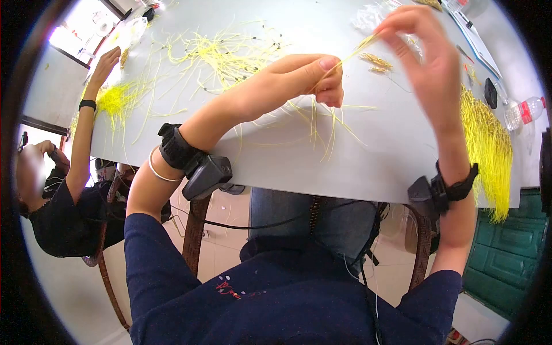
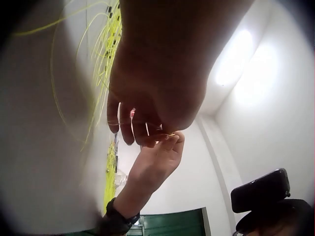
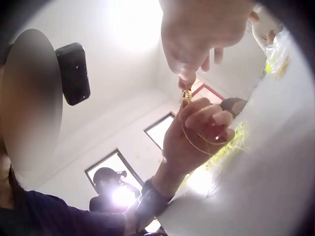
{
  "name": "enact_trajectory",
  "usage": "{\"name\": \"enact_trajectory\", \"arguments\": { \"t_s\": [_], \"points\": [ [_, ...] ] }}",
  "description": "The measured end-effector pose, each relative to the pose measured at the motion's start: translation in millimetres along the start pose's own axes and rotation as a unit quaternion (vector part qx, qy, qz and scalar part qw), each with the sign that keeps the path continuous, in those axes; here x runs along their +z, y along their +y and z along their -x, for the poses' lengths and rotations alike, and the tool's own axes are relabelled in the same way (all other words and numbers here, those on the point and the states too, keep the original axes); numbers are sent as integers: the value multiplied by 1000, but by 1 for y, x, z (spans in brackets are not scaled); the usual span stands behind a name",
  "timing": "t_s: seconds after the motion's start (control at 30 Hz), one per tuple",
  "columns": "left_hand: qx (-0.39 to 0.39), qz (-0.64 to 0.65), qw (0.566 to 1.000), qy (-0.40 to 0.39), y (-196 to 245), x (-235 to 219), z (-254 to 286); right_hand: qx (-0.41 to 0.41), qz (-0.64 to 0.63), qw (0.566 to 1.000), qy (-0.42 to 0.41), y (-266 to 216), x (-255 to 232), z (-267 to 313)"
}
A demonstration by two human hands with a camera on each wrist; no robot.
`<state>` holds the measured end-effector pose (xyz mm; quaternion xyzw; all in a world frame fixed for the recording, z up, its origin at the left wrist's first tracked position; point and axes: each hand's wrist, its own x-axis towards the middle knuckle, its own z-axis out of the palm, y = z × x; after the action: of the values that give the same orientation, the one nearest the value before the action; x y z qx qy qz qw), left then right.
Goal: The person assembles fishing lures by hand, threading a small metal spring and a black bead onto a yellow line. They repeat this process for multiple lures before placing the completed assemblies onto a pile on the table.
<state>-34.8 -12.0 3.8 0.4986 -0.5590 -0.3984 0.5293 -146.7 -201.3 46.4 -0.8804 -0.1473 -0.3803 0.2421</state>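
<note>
In the head view my left hand (image 1: 287,80) grips thin yellow line (image 1: 359,47), its loose strands hanging below the curled fingers. At the other end of the taut stretch, my blurred right hand (image 1: 425,69) pinches the line between thumb and fingers. The right wrist view shows a gold ridged piece (image 3: 186,97) in the gap between the hands, just above the left fingers. A loop of yellow line (image 3: 191,144) curves across the left hand there. Beyond the left hand lies a loose spread of yellow lines (image 1: 221,54) with small dark bits at their ends.
Gold bundles (image 1: 376,62) lie on the white table (image 1: 368,155) by the right hand. A thick yellow bundle (image 1: 486,152) drapes over the right edge, near a plastic bottle (image 1: 524,113). At left, another person's hand (image 1: 105,68) is near a yellow heap (image 1: 119,99).
</note>
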Motion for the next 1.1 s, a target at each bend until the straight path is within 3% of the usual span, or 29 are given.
{"name": "enact_trajectory", "arguments": {
  "t_s": [0.07, 0.17, 0.2, 0.27, 0.33, 0.4, 0.5, 0.57, 0.63, 0.7, 0.73, 0.77, 0.8, 0.83, 0.9, 0.97, 1.1],
  "points": [
    [12, -12, 999, 31, 4, 3, 0, -32, 87, 990, 101, 14, -14, -10],
    [14, -17, 998, 62, 5, 4, 0, 80, 128, 969, 195, 1, -28, -19],
    [16, -19, 998, 64, 5, 3, 1, 77, 93, 975, 185, 26, -45, -22],
    [7, 25, 996, 82, 5, 1, 1, 86, 186, 957, 205, 7, -59, -25],
    [4, 27, 995, 97, 8, 2, 2, 104, 194, 953, 209, 27, -90, -23],
    [3, 30, 994, 109, 14, 5, 4, 88, 321, 935, 126, 15, -115, -29],
    [-22, 21, 991, 132, 10, -1, 2, 42, 267, 960, 72, 20, -128, -30],
    [-55, 26, 986, 158, 9, -1, 3, 61, 344, 936, 41, 9, -141, -25],
    [-54, 4, 984, 172, 10, 0, 3, 13, 295, 956, -6, -16, -147, -17],
    [-54, -15, 981, 184, 10, 1, 3, 94, 44, 995, 9, -55, -135, -16],
    [-59, -16, 979, 197, 11, 0, 4, 144, 35, 989, -27, -54, -140, -9],
    [-65, -16, 976, 209, 11, -1, 4, 111, 82, 962, -234, -68, -157, -12],
    [-68, -20, 974, 216, 11, -1, 4, 50, 101, 899, -424, -86, -171, -17],
    [-65, -15, 975, 211, 9, -2, 4, 37, 11, 846, -532, -89, -169, -14],
    [-60, -48, 976, 206, 7, -3, 3, 55, -172, 744, -644, -77, -162, -6],
    [-58, -56, 975, 209, 9, 0, 2, 114, -199, 706, -670, -64, -163, 1],
    [-43, -57, 977, 201, 8, -2, 3, 258, -17, 771, -582, 4, -165, 12]
  ]
}}
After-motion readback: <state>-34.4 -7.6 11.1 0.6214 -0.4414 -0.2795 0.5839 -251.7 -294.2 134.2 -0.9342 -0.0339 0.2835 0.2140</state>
